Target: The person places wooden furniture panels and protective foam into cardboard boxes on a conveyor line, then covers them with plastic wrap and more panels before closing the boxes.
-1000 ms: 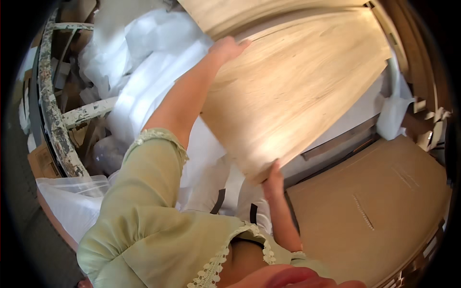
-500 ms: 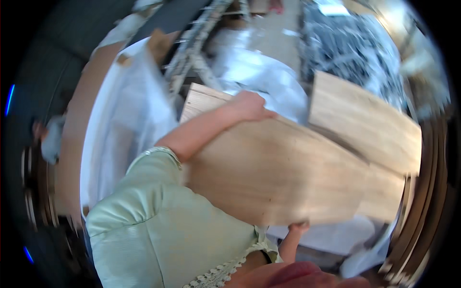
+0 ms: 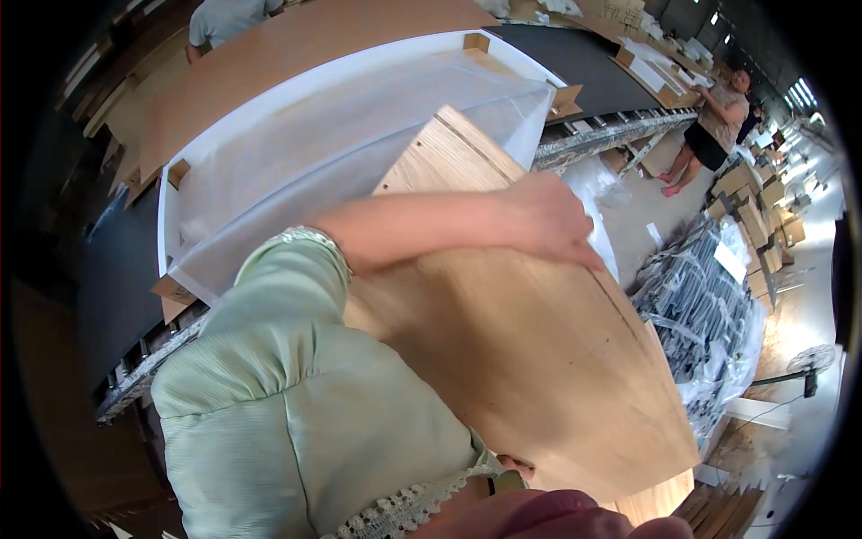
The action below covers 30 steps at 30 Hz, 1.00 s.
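A wide, light wood-grain panel (image 3: 539, 350) is held at a tilt in front of my chest. My left hand (image 3: 549, 220) reaches across it from a pale green sleeve, its fingers hooked over the far long edge. Only a bit of my right hand (image 3: 516, 464) shows, gripping the near edge low down; the rest is hidden by the panel and my clothing. One end of the panel, with a groove and small holes, points toward an open carton (image 3: 171, 225) with white foam edging. Translucent plastic sheeting (image 3: 359, 117) lines this carton.
The carton sits on a roller conveyor (image 3: 584, 144) with a dark belt (image 3: 575, 67). Cardboard corner pieces (image 3: 476, 41) stand at its corners. At right lies a plastic-wrapped stack (image 3: 696, 305), near a fan (image 3: 811, 359). One person (image 3: 723, 112) stands at the far right, another (image 3: 229, 20) beyond the carton.
My view has turned, bringing the carton and conveyor across the front. The panel has swung with my hands toward the carton, away from the other wood panel at right.
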Available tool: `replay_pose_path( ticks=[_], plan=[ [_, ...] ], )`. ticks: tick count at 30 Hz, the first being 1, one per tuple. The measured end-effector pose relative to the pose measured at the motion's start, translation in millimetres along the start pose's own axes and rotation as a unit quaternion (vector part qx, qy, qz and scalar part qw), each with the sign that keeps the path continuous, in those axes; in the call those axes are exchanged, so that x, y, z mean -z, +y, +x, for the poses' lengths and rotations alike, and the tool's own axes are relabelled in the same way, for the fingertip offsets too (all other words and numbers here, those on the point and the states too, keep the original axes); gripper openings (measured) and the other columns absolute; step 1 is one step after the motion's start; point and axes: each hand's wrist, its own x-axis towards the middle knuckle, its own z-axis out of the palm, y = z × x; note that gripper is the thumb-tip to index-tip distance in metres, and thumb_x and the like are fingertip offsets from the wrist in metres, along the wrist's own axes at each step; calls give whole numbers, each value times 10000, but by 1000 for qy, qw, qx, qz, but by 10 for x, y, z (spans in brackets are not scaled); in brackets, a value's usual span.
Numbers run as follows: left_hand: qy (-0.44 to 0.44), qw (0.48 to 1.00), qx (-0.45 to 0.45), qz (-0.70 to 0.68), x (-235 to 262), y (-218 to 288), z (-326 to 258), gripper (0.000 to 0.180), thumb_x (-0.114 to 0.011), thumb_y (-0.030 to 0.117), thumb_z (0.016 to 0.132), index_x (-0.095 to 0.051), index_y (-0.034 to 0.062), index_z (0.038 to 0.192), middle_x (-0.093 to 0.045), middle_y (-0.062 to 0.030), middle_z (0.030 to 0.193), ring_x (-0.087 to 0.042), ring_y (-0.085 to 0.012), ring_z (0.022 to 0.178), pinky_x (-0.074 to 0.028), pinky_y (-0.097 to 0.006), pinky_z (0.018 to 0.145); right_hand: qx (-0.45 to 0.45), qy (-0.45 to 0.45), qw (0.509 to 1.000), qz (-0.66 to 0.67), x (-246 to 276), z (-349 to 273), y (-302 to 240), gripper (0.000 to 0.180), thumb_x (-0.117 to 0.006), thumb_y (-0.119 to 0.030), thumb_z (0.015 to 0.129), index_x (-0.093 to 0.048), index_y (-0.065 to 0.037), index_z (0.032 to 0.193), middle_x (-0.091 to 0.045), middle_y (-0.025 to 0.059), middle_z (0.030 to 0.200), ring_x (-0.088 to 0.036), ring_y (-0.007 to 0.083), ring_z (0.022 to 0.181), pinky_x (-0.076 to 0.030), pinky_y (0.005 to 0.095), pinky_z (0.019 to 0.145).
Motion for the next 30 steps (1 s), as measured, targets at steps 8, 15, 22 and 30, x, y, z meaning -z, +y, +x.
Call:
replay_pose_path(
  ticks=[8, 15, 22, 30],
  plan=[
    [199, 951, 238, 17, 817, -2425, -1350, 675, -440, 660, 782, -617, 34, 603, -606, -152, 645, -592, -326, 648, -464, -394, 608, 41, -431, 898, -84, -1495, -2529, 1072, 411, -408, -259, 894, -432, -47, 1245, -445, 101, 1281, -434, 272, 1158, -365, 449, 965],
    [210, 872, 430, -99, 377, -4621, -3400, 667, -528, 609, 771, -650, -36, 651, -625, -184, 648, -609, -274, 603, -461, -385, 599, -41, -608, 747, -265, -2302, -3496, 2429, 330, -488, -132, 894, -465, -11, 1201, -529, 122, 1207, -505, 241, 1113, -412, 374, 952],
    [115, 776, 601, -152, 13, -5215, -4974, 712, -573, 618, 713, -647, -90, 718, -635, -245, 768, -628, -324, 740, -468, -376, 713, -80, -628, 647, -424, -2545, -4217, 3754, 276, -475, -137, 896, -478, 30, 1115, -592, 147, 1072, -570, 244, 1007, -464, 366, 880],
    [53, 737, 658, -142, -333, -5616, -5708, 780, -523, 660, 719, -639, -110, 753, -627, -269, 804, -617, -346, 810, -459, -378, 750, -92, -583, 633, -501, -2696, -4412, 4638, 250, -491, -124, 887, -498, 20, 1092, -588, 122, 1034, -575, 235, 946, -479, 340, 839]
  ],
)
